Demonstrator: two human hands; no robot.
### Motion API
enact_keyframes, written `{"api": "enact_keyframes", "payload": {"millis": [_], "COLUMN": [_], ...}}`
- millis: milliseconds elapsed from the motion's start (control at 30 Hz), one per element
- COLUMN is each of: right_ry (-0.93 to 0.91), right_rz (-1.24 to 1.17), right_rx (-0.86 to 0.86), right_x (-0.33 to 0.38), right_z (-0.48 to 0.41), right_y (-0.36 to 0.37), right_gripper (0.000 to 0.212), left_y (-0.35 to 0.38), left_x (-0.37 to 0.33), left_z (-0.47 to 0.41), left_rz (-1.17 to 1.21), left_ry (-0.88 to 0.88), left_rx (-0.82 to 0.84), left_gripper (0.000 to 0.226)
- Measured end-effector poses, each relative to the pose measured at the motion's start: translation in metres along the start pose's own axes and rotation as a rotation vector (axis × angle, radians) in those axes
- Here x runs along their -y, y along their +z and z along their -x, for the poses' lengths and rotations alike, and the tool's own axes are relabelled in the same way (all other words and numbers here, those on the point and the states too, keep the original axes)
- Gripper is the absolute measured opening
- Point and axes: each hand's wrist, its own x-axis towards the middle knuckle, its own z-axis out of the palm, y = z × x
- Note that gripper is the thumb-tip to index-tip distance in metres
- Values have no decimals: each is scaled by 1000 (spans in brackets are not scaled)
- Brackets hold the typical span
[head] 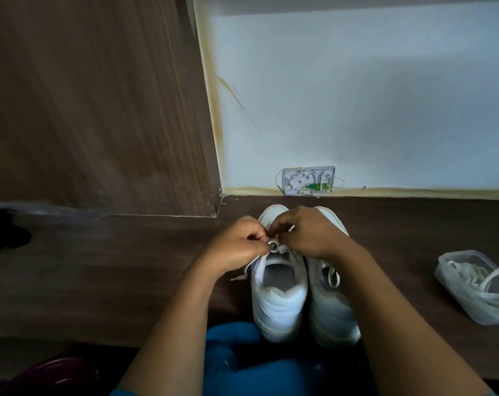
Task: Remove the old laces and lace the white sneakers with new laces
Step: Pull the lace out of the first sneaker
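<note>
White lace between left hand, right hand

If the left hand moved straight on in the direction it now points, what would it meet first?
Probably the right hand. The left hand points rightward across the sneaker, and only the lace they both pinch lies between them; depth is unclear.

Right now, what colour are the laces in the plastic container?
Off-white laces, in the clear container; the head view shows them best.

Left hand, right hand, forearms all bare — deep blue lap garment
</note>
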Motion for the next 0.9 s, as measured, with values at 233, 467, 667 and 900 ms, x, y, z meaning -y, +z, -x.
{"api": "enact_keyframes", "payload": {"millis": [233,467,667,900], "right_ry": [-7,-18,18,33], "right_rz": [40,163,8,-4], "right_rx": [25,-4,-113,-220], "right_x": [1,3,5,13], "right_z": [0,-5,-3,8], "right_y": [-3,12,12,5], "right_gripper": [13,15,6,21], "left_y": [-6,3,10,10], "left_x": [0,8,4,-19], "left_z": [5,-2,-12,-16], "left_rz": [255,140,97,361], "left_ry": [-181,-92,-65,-4], "left_rx": [-16,-24,-133,-325], "left_gripper": [19,30,28,31]}}
